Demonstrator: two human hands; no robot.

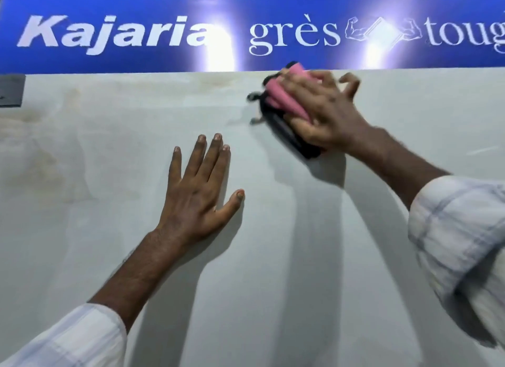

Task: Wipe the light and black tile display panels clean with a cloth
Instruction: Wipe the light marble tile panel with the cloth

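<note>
right hand (pixel 325 112) fingers clamp cloth (pixel 284 98) | left hand (pixel 199 186) splayed — blue sign (pixel 136 33) above

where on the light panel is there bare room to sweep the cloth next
Bare stretches: left of the left hand, up to the dark label, and the wide area below both hands. Crowded only near the blue sign, where the right hand presses the cloth.

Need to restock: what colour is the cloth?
Pink with black, the cloth in the right hand; head view.
</note>
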